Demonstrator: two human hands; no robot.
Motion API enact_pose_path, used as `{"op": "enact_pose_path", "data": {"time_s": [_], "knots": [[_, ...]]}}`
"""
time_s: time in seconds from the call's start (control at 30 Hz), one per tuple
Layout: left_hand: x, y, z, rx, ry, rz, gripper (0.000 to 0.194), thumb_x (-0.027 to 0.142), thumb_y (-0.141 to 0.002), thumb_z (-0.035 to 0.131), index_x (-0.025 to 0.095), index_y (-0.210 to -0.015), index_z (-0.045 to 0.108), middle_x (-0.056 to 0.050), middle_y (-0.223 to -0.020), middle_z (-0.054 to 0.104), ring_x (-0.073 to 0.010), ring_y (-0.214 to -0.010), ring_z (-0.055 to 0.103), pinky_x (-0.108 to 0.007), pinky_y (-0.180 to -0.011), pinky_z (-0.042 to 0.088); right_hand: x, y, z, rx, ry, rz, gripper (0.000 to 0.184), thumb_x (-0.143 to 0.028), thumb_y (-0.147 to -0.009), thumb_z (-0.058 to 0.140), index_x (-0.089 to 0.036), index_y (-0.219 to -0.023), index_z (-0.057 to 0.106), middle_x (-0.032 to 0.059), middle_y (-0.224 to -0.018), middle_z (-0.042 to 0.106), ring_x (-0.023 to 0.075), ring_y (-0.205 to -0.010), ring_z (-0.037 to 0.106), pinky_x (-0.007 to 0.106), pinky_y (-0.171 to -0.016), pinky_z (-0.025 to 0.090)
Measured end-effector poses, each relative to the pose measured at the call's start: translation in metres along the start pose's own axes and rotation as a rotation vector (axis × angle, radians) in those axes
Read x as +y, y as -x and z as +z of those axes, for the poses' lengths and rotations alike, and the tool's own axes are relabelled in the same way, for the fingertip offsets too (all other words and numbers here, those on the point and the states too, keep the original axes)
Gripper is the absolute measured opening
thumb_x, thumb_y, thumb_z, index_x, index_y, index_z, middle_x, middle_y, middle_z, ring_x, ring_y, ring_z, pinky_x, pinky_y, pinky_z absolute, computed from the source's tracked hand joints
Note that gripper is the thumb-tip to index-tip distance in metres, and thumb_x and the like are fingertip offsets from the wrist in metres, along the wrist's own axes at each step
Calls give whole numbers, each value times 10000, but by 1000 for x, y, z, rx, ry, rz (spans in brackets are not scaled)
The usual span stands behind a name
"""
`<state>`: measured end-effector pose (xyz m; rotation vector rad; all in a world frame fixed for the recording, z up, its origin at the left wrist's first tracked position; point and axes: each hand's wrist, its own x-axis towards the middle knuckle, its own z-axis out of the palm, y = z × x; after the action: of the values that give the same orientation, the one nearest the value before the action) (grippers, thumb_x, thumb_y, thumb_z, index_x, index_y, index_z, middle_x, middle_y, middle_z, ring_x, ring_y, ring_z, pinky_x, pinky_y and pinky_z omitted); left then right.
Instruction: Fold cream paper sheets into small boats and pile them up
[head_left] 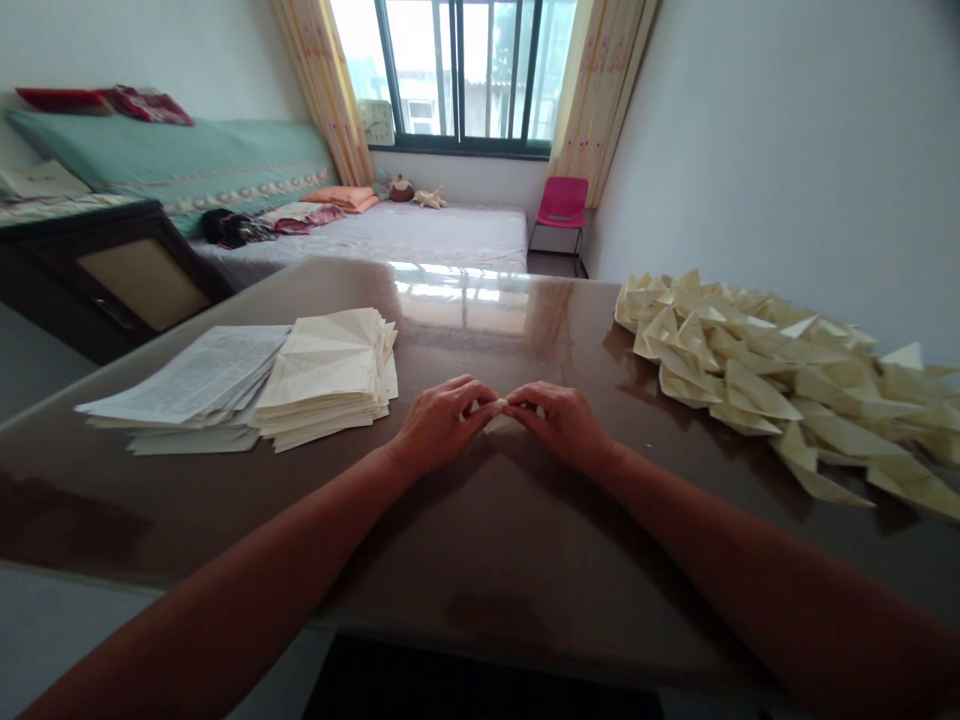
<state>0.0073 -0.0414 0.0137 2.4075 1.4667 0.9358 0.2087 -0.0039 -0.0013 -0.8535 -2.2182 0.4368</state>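
Note:
Fingertips of both hands meet over a small piece of folded cream paper [501, 424] at the middle of the table. My left hand [447, 420] pinches it from the left, and my right hand [559, 420] pinches it from the right. Most of the paper is hidden behind the fingers, so its full shape cannot be made out. Left of my left hand lies a stack of creased cream sheets [322, 365]. To the right of my right hand spreads a large heap of folded paper pieces [750, 365] with pointed corners.
Printed sheets [191, 370] lie in a pile at the table's left. The glossy brown table [480, 560] has its near edge below my forearms. Beyond it are a bed [465, 235], a pink chair [562, 203] and a dark cabinet [142, 280]. A wall rises on the right.

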Motion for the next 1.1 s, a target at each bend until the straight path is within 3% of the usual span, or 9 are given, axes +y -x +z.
{"op": "enact_pose_path", "data": {"time_s": [0.27, 0.43, 0.57, 0.8, 0.93, 1.1], "knots": [[14, 4, 3, 39, -360, 48, 189, 356, -893, 466, 245, -841, 610, 18, -809, 608, -123, -669, 554, -252, -564, 312, -10, 2, -5, -72, 44, -52, 224, -311, -923, 481, -201, -826, 651, 38, -799, 674, 145, -738, 595, 251, -701, 407], [17, 4, 3, 42, -358, 19, 151, 329, -872, 470, 244, -809, 578, 26, -783, 595, -119, -610, 542, -252, -535, 293, -13, 1, -6, -41, 12, -25, 197, -283, -899, 506, -198, -777, 635, 20, -755, 656, 129, -684, 573, 238, -646, 395], [12, 1, -1, 98, -191, -70, 123, 288, -869, 468, 220, -791, 535, 28, -766, 578, -97, -583, 527, -224, -555, 347, -11, -2, -7, 24, -90, 51, 166, -265, -873, 529, -195, -760, 629, 9, -714, 648, 125, -660, 578, 229, -603, 404], [-6, -6, 1, 129, 309, -250, 147, 351, -912, 430, 215, -865, 459, 42, -650, 557, -106, -600, 603, -187, -552, 455, 6, -9, -4, 145, -488, 384, 251, -448, -829, 576, -198, -829, 551, -4, -656, 642, 155, -623, 659, 243, -548, 487], [-11, -9, 3, 162, 525, -301, 204, 401, -903, 455, 201, -864, 447, 32, -720, 541, -126, -695, 648, -199, -551, 519, 12, -11, -2, 172, -634, 428, 309, -494, -795, 604, -205, -833, 503, -18, -664, 628, 155, -651, 673, 243, -559, 507], [-10, -14, 4, 294, 825, -387, 227, 402, -878, 504, 186, -853, 439, 26, -832, 519, -97, -768, 627, -276, -707, 590, 13, -12, 1, 261, -845, 510, 308, -477, -768, 633, -213, -853, 499, -31, -708, 620, 128, -701, 661, 225, -607, 506]]}}
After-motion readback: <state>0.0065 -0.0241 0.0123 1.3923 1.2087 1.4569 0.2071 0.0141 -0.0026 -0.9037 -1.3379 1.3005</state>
